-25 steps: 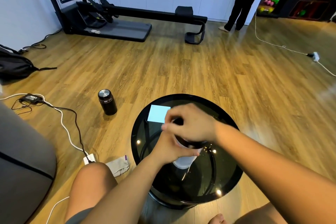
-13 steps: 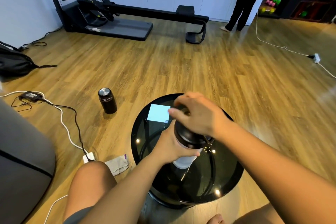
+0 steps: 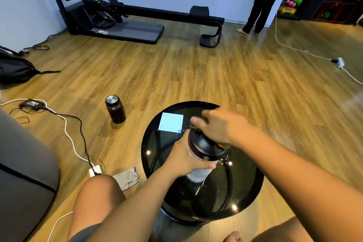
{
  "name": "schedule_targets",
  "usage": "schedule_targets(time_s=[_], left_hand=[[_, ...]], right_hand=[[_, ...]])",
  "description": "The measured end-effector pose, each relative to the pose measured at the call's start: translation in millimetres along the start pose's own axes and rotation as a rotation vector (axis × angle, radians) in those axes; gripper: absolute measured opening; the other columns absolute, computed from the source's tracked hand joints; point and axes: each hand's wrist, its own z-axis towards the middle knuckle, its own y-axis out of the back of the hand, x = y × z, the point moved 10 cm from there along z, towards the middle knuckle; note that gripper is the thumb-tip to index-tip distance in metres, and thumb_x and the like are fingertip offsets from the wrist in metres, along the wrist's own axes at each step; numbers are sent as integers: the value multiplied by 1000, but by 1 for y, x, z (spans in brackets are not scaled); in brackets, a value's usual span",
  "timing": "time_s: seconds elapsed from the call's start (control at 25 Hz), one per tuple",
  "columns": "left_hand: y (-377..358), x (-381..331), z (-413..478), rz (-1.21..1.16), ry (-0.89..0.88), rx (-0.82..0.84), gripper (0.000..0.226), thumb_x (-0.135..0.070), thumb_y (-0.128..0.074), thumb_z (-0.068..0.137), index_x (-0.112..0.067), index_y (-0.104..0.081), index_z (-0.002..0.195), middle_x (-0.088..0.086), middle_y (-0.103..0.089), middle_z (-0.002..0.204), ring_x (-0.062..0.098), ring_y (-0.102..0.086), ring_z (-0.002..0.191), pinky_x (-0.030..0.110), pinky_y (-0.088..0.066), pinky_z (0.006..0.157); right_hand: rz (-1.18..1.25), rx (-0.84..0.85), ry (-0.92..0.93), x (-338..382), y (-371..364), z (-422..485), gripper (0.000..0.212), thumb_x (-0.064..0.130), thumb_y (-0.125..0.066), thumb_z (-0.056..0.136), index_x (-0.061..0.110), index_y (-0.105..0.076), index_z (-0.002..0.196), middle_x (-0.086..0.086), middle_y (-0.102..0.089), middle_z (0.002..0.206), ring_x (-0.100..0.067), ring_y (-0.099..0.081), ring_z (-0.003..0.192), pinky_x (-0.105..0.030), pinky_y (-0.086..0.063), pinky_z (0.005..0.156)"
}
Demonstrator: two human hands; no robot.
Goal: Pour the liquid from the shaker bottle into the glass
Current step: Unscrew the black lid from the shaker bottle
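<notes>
The shaker bottle (image 3: 203,146) has a black lid and a frosted white body. It stands on the round black glass table (image 3: 253,188), leaning slightly toward me. My left hand (image 3: 184,157) wraps around the body just under the lid. My right hand (image 3: 222,125) reaches over the lid from the right, with its fingertips on the small cap at the lid's top. A clear glinting thing (image 3: 224,160) shows under my right wrist, beside the bottle. I cannot tell whether that is the glass.
A pale blue paper square (image 3: 170,124) lies on the table's far left. On the floor to the left are a black flask (image 3: 115,109), cables with a power strip (image 3: 95,170) and a folded cloth (image 3: 126,180). A person (image 3: 259,0) stands far back.
My right hand has slid right and off the top of the lid, so most of the black lid now shows. My left hand keeps its grip on the body.
</notes>
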Motion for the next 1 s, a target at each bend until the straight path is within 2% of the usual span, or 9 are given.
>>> schedule_targets(time_s=[0.08,0.2,0.28,0.4,0.6,0.68,0.76,0.84,1.0], left_hand=[[-6,-1,-2,19,-13,33,106,-55,-92,51,-24,-50,143,-9,-64,134,9,-62,126,25,-52,104],[-13,-5,-5,60,-40,73,107,-66,-79,55,-21,-51,148,-8,-57,143,5,-52,135,27,-45,113],[-5,-4,-3,24,-29,21,104,-58,-88,52,-26,-50,144,-12,-64,135,2,-58,127,27,-51,106],[0,-1,0,19,-3,3,98,-48,-96,50,-32,-50,135,-13,-69,124,2,-65,117,24,-55,98],[-10,-1,-3,67,-26,67,106,-40,-96,66,-19,-40,153,-15,-47,143,4,-49,134,16,-40,106],[-7,-1,-1,40,-30,44,111,-48,-96,56,-24,-42,150,-14,-55,142,4,-55,131,22,-47,108],[-2,1,0,20,-7,14,111,-52,-95,47,-30,-46,144,-13,-64,135,4,-61,125,25,-52,104],[-3,0,1,16,-15,26,107,-49,-96,49,-28,-47,142,-11,-66,131,6,-63,123,25,-54,102],[-12,2,-2,53,-13,64,110,-61,-92,58,-19,-48,148,-9,-57,141,7,-55,133,32,-49,113]], right_hand=[[79,30,211,40,-16,-6,60,71,-32,94,24,-69,100,-2,-67,99,-24,-62,98,-43,-50,87],[381,11,505,83,-6,-34,53,65,-46,91,20,-70,76,6,-64,68,-8,-60,70,-32,-49,75],[441,-106,368,51,14,-19,45,58,-49,96,19,-71,90,4,-65,81,-12,-62,81,-32,-47,74],[-9,-72,41,0,3,-5,54,67,-36,96,24,-60,118,-7,-61,110,-29,-58,103,-37,-44,75],[415,21,449,71,-9,-31,39,59,-55,92,22,-70,90,7,-68,84,-9,-61,82,-33,-52,78],[558,-124,394,51,18,-27,36,55,-57,93,21,-71,91,9,-69,82,-8,-65,82,-33,-53,79],[274,-201,209,19,26,-14,43,58,-47,97,20,-67,102,6,-59,87,-19,-64,94,-38,-50,75],[17,-77,99,8,3,-5,53,66,-38,96,21,-64,107,0,-57,95,-25,-63,97,-37,-48,74],[392,-6,463,73,-12,-28,45,65,-48,89,26,-69,86,7,-69,87,-9,-64,81,-32,-53,76]])
